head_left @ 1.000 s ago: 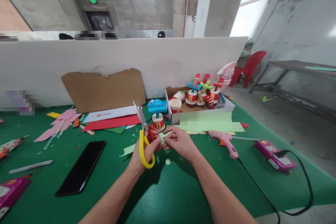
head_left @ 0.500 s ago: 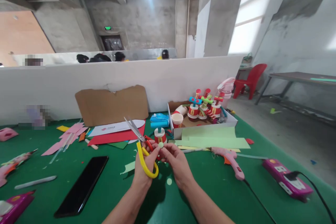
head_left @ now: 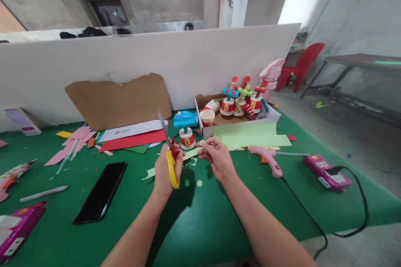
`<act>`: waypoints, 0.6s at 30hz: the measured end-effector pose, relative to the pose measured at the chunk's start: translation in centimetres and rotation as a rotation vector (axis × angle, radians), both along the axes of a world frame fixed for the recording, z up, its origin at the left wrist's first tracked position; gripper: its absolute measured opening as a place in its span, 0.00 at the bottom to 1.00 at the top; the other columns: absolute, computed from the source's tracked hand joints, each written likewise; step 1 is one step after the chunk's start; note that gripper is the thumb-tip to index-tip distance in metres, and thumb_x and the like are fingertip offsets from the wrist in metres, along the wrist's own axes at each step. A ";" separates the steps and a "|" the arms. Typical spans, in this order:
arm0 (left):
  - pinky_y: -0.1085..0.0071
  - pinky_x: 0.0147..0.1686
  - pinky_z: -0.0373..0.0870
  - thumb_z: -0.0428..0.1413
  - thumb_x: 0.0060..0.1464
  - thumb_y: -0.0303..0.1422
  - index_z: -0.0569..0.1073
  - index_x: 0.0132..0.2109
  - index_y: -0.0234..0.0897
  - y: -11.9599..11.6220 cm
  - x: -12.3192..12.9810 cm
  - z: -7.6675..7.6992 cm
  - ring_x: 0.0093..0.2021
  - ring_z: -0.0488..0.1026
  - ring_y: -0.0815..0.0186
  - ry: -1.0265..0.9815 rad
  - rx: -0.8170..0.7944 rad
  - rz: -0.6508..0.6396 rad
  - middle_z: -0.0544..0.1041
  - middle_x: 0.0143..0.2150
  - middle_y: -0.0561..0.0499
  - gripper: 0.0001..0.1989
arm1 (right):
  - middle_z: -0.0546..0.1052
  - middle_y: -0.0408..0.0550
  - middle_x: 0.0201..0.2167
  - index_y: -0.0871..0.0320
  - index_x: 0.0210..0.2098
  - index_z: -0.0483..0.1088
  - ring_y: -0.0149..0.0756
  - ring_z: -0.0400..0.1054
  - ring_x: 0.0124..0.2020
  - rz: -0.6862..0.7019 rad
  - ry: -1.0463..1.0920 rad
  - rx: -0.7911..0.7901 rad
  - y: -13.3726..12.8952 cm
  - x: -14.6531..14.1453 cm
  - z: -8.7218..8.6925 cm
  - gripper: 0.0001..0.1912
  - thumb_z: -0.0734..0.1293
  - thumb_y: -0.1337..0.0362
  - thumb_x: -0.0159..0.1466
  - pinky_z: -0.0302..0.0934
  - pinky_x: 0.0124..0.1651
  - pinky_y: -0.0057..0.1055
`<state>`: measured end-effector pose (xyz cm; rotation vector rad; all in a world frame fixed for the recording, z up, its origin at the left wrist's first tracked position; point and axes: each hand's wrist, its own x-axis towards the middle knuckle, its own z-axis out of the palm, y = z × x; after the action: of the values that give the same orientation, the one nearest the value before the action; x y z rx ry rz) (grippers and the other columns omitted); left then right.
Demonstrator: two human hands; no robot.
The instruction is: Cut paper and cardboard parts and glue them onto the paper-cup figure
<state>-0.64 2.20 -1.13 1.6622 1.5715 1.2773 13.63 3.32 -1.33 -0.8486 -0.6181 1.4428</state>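
**Two hands, scissors and a paper dot above the green table**

Two bare hands hover over the green table (head_left: 219, 225) near its middle. The left hand (head_left: 165, 171) is closed round the yellow handles of the scissors (head_left: 171, 156), blades pointing up and away. The right hand (head_left: 219, 160) pinches a small pale paper disc (head_left: 202, 143) between its fingertips — just right of the scissors, in front of a red paper cup figure (head_left: 187, 137). A black phone (head_left: 102, 192) lies to the left; a pink glue gun (head_left: 266, 158) lies to the right.
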 end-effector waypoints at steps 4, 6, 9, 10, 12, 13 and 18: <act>0.73 0.28 0.60 0.48 0.52 0.36 0.64 0.41 0.39 -0.6 -1.4 0.8 0.27 0.70 0.67 0.469 0.005 0.024 0.70 0.28 0.53 0.09 | 0.75 0.41 0.21 0.57 0.26 0.64 0.30 0.70 0.23 0.006 -0.122 0.060 0.2 0.6 0.2 0.17 0.75 0.59 0.45 0.65 0.27 0.27; 0.74 0.26 0.58 0.48 0.52 0.34 0.63 0.42 0.40 -0.8 -1.7 1.1 0.26 0.70 0.66 0.579 -0.043 0.011 0.70 0.28 0.54 0.09 | 0.75 0.41 0.22 0.57 0.27 0.66 0.30 0.70 0.23 -0.003 -0.173 0.085 0.2 0.9 0.3 0.15 0.75 0.59 0.45 0.66 0.28 0.27; 0.74 0.24 0.57 0.48 0.53 0.34 0.63 0.40 0.40 -0.8 -2.1 1.2 0.24 0.69 0.65 0.620 -0.092 0.015 0.71 0.27 0.53 0.07 | 0.74 0.41 0.21 0.58 0.27 0.69 0.28 0.68 0.23 -0.042 -0.210 0.095 0.4 1.6 0.5 0.13 0.74 0.59 0.47 0.65 0.29 0.26; 0.73 0.24 0.57 0.47 0.53 0.33 0.62 0.40 0.40 -0.7 -2.3 1.2 0.24 0.69 0.65 0.632 -0.101 0.016 0.71 0.27 0.53 0.06 | 0.73 0.40 0.20 0.58 0.27 0.70 0.27 0.67 0.22 -0.057 -0.215 0.096 0.5 1.8 0.5 0.13 0.74 0.59 0.48 0.65 0.28 0.25; 0.73 0.24 0.56 0.47 0.54 0.33 0.62 0.39 0.40 -0.5 -2.5 1.1 0.24 0.70 0.63 0.664 -0.114 0.000 0.71 0.27 0.52 0.05 | 0.72 0.39 0.19 0.59 0.27 0.70 0.26 0.66 0.21 -0.089 -0.215 0.099 0.5 2.1 0.6 0.12 0.74 0.59 0.48 0.64 0.28 0.24; 0.73 0.24 0.56 0.46 0.54 0.33 0.61 0.39 0.41 -0.5 -2.5 1.1 0.25 0.71 0.63 0.683 -0.120 -0.021 0.71 0.27 0.52 0.05 | 0.72 0.39 0.19 0.59 0.26 0.70 0.26 0.66 0.21 -0.099 -0.210 0.098 0.6 2.2 0.6 0.13 0.74 0.59 0.48 0.64 0.28 0.24; 0.72 0.25 0.55 0.45 0.56 0.34 0.61 0.41 0.41 -0.7 -2.1 1.3 0.29 0.73 0.60 0.787 -0.194 -0.155 0.74 0.29 0.50 0.06 | 0.76 0.43 0.22 0.58 0.27 0.69 0.29 0.68 0.23 -0.095 -0.186 0.072 0.5 2.3 0.6 0.16 0.75 0.56 0.46 0.65 0.28 0.27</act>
<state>-2.77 1.54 0.21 2.2393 1.8474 0.3612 15.90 3.84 -0.73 -0.9493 -0.7554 1.2573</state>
